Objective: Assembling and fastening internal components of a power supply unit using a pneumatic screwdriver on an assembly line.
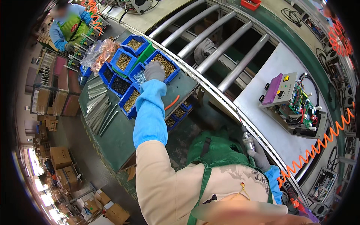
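Note:
My left hand (154,71), in a grey glove and blue sleeve cover, reaches into a blue bin of brass-coloured screws (165,64). Its fingers point down among the screws and are mostly hidden. Low on the right, my gloved right hand (259,158) is closed around a silver power screwdriver (247,140), whose tip points up and away beside the conveyor rail. To the right of that tool, an opened device (279,89) with a purple and grey panel lies on a pale board (249,88). Its green circuit boards (305,110) and wiring are exposed.
More blue bins (123,62) of small fasteners crowd the green bench (116,150), with metal strips (98,108) to their left. Metal rollers (225,47) lie ahead. An orange coiled hose (311,152) crosses at the right. Another person (69,28) works at the far left.

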{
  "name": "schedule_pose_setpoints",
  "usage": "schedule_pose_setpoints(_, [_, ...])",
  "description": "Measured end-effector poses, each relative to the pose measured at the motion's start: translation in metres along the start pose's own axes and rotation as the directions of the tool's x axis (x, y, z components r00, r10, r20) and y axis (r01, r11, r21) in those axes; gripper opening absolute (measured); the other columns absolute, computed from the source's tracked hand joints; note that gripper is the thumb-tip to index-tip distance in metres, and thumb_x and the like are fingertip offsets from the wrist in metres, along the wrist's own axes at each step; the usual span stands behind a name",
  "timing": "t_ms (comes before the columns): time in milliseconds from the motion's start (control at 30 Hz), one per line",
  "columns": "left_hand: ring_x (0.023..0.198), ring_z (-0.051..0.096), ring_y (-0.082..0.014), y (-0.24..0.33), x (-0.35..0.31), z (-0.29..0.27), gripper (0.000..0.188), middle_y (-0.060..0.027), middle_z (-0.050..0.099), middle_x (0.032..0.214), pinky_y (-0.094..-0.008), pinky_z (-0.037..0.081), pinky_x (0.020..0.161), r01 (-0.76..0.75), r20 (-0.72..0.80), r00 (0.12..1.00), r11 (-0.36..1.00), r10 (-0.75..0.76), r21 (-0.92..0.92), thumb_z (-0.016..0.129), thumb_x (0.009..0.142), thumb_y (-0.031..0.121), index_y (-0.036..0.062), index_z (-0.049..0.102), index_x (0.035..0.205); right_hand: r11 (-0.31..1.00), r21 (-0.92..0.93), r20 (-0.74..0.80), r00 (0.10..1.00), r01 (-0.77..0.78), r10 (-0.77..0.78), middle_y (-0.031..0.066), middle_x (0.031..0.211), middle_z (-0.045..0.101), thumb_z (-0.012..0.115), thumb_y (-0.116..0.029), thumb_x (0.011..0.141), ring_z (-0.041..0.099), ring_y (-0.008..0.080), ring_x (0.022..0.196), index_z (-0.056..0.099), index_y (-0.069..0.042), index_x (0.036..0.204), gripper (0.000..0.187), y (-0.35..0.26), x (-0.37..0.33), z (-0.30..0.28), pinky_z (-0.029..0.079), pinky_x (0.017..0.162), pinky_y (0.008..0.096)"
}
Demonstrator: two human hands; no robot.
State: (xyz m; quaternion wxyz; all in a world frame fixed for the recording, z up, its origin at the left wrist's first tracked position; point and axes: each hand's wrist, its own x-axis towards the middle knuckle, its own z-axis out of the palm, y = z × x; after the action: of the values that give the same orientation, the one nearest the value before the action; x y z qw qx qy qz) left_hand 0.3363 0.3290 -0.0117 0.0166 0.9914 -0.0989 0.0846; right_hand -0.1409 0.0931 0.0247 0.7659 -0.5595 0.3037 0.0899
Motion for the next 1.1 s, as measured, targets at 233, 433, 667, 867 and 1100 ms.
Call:
schedule_pose_setpoints(233, [0.064, 0.049, -0.0081, 0.051, -0.078, -0.021, 0.016, -0.0004, 0.056, 0.076, -0.02, 0.04, 0.053, 0.545, 0.456, 0.82, -0.227, 0.347, -0.807, 0.058, 0.09, 0.014, 0.0033, 0.062, 0.101, 0.985, -0.147, 0.11, 0.992, 0.085, -0.069, 0.01, 0.123, 0.047, 0.075, -0.02, 0.059, 0.05, 0.0174, 0.095, 0.013, -0.006, 0.149, 0.11, -0.033, 0.024, 0.018, 0.042, 0.079, 0.0266])
schedule_pose_setpoints(433, [0.069, 0.048, -0.0089, 0.106, -0.137, -0.023, 0.025, -0.0009, 0.054, 0.079, -0.0193, 0.04, 0.056, 0.753, 0.428, 0.657, -0.52, 0.62, -0.404, 0.062, 0.091, 0.025, 0.0029, 0.059, 0.101, 0.937, -0.287, 0.186, 0.971, 0.198, -0.148, 0.0092, 0.126, 0.048, 0.071, -0.009, 0.067, 0.05, 0.0119, 0.087, 0.02, -0.012, 0.149, 0.096, -0.076, 0.039, 0.052, 0.042, 0.082, 0.0253])
schedule_pose_setpoints(667, [0.068, 0.048, -0.0084, 0.122, -0.14, -0.038, 0.024, 0.0, 0.053, 0.078, -0.0184, 0.039, 0.057, 0.735, 0.49, 0.678, -0.501, 0.547, -0.457, 0.061, 0.091, 0.026, 0.003, 0.06, 0.097, 0.947, -0.277, 0.182, 0.976, 0.166, -0.118, 0.0109, 0.124, 0.049, 0.072, -0.014, 0.068, 0.052, 0.0133, 0.085, 0.021, -0.012, 0.148, 0.096, -0.071, 0.038, 0.05, 0.044, 0.081, 0.0269])
schedule_pose_setpoints(867, [0.069, 0.05, -0.0071, 0.107, -0.131, -0.047, 0.021, -0.0002, 0.056, 0.078, -0.0202, 0.042, 0.06, 0.55, 0.422, 0.708, -0.067, 0.566, -0.833, 0.055, 0.093, 0.019, 0.0012, 0.064, 0.099, 0.918, -0.335, 0.21, 0.966, 0.214, -0.149, 0.0115, 0.128, 0.047, 0.072, -0.015, 0.064, 0.054, 0.0143, 0.087, 0.021, -0.011, 0.148, 0.098, -0.065, 0.037, 0.044, 0.043, 0.083, 0.0273])
schedule_pose_setpoints(1100, [0.089, 0.058, -0.0166, 0.102, -0.141, -0.026, 0.029, -0.0088, 0.062, 0.101, -0.0305, 0.048, 0.084, 0.622, 0.306, 0.723, -0.392, 0.619, -0.678, 0.051, 0.092, 0.015, -0.0014, 0.06, 0.114, 0.99, -0.014, 0.312, 0.94, -0.141, 0.138, 0.0102, 0.097, 0.06, 0.075, -0.034, 0.055, 0.058, 0.0151, 0.064, 0.038, -0.002, 0.133, 0.092, -0.06, 0.04, 0.054, 0.049, 0.058, 0.0256])
